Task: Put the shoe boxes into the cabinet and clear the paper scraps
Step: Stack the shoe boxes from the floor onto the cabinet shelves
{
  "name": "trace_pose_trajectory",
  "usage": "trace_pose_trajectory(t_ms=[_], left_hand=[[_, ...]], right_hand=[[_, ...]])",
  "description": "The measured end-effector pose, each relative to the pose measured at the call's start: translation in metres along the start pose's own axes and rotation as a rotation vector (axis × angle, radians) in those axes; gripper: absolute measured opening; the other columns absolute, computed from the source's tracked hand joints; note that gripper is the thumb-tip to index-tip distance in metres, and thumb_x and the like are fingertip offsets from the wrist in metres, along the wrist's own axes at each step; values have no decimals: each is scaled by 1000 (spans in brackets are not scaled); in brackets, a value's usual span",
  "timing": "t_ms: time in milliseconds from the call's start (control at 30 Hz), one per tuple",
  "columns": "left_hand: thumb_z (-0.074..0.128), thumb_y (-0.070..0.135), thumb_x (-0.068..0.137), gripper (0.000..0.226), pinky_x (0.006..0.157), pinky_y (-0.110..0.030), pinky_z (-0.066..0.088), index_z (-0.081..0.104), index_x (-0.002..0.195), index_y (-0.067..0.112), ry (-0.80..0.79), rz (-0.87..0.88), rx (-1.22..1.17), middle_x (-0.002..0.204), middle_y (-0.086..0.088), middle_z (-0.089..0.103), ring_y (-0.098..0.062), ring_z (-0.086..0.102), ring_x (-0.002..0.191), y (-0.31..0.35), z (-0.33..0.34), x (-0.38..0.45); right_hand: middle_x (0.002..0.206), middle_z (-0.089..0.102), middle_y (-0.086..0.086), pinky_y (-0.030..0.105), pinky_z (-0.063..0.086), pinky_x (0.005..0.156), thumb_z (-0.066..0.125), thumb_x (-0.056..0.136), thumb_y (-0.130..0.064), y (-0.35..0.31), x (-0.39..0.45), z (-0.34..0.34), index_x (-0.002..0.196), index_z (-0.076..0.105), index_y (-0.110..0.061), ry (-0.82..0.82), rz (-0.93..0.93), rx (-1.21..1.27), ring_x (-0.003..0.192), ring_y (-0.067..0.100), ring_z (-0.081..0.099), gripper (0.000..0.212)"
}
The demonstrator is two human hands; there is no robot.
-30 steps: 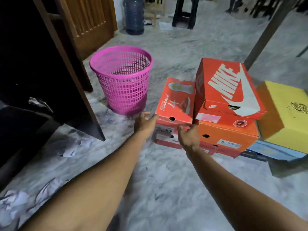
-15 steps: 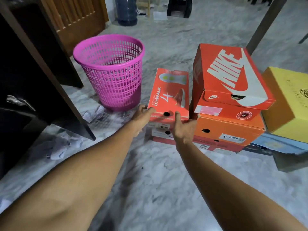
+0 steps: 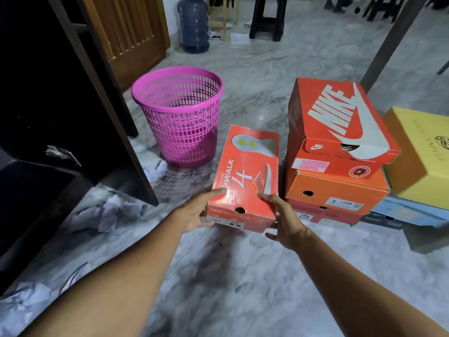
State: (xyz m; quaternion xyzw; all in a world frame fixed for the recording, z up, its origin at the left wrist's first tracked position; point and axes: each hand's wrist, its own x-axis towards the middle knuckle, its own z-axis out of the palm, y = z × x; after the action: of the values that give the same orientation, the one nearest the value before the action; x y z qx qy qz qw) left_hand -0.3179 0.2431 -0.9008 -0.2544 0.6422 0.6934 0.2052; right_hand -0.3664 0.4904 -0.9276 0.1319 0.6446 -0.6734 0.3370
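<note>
I hold a red Gowalk shoe box [image 3: 247, 176] by its near end, lifted off the floor. My left hand [image 3: 196, 211] grips its left corner and my right hand [image 3: 285, 221] its right corner. To the right stands a stack: a red Nike box [image 3: 337, 120] tilted on an orange box [image 3: 337, 190], with another red box [image 3: 323, 215] underneath. A yellow box [image 3: 418, 156] rests on a pale blue box [image 3: 408, 212] at far right. Crumpled paper scraps [image 3: 109, 212] lie on the marble floor by the dark cabinet [image 3: 48, 98], whose door [image 3: 102, 93] is open.
A pink mesh waste basket [image 3: 179, 115] stands between the cabinet door and the boxes, with a paper scrap [image 3: 156, 170] at its foot. More scraps [image 3: 21, 302] lie at lower left. A water jug [image 3: 193, 23], stool legs [image 3: 267, 18] and a slanted post [image 3: 391, 37] are farther back.
Both hands closed on the Gowalk box and lifted it off the box beneath, bringing it toward me and slightly left. The view shifted.
</note>
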Motion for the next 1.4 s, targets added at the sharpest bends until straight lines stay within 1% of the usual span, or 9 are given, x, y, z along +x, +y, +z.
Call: trace_pose_trajectory(t_ms=[100,200,300,433,700,800,933,1100,1400], left_hand=[[85,43,72,56,98,-41,54,67,125,38,-73,29,-52,125,2,73,-19,69,112,-7,-9,-32],[83,28,66,52,69,-26,57,69,116,26,-140,56,-87,105,-3,77,-13,75,83,-14,-21,-70],[85,33,53,71,80,-37,60,68,121,21,-192,62,-100,104,-7,79,-20,75,90,-22,-37,-106],[86,57,60,75,106,-46,49,74,120,13,-2,205,-200,113,-14,77,-31,71,103,1,-50,-135],[70,34,83,53,88,-42,57,60,133,17,117,458,-256,117,-12,74,-26,73,101,-3,-92,-212],[72,37,80,58,77,-40,59,63,128,7,188,439,-389,108,-18,75,-29,74,88,-30,-122,-235],[67,32,81,41,61,-33,61,67,109,3,338,454,-592,85,-14,77,-25,75,68,-48,-172,-260],[52,28,97,25,63,-29,59,64,93,6,619,508,-715,68,-4,75,-17,72,58,-38,-227,-276],[53,50,100,46,68,-30,54,70,118,10,826,390,-604,106,-13,75,-23,71,83,-33,-275,-249]], right_hand=[[134,72,5,59,43,113,75,73,-73,-12,-8,7,130,70,-37,-52,-75,115,127,35,64,67],[129,74,6,53,54,103,65,90,-60,-43,-23,19,124,75,-31,-64,-220,152,117,31,71,46],[135,68,22,63,49,105,79,77,-61,-63,-41,38,131,69,-23,-64,-210,99,118,40,69,67],[125,71,22,45,54,91,77,81,-53,-73,-77,77,132,69,-17,-192,-213,29,104,35,71,63],[114,80,4,25,62,74,65,95,-35,-74,-138,163,137,59,-8,-451,-283,-101,99,14,78,50],[126,76,0,43,62,89,85,67,-60,-73,-136,209,144,53,-23,-539,-283,-250,115,21,73,92],[139,69,0,63,42,113,73,78,-73,-62,-131,279,145,51,-44,-604,-249,-411,126,31,66,76],[134,70,7,63,52,102,62,68,-92,-43,-119,317,140,53,-54,-654,-79,-518,122,38,66,82],[123,70,21,63,57,96,76,83,-50,-18,-76,360,127,68,-25,-633,-76,-374,115,42,66,51]])
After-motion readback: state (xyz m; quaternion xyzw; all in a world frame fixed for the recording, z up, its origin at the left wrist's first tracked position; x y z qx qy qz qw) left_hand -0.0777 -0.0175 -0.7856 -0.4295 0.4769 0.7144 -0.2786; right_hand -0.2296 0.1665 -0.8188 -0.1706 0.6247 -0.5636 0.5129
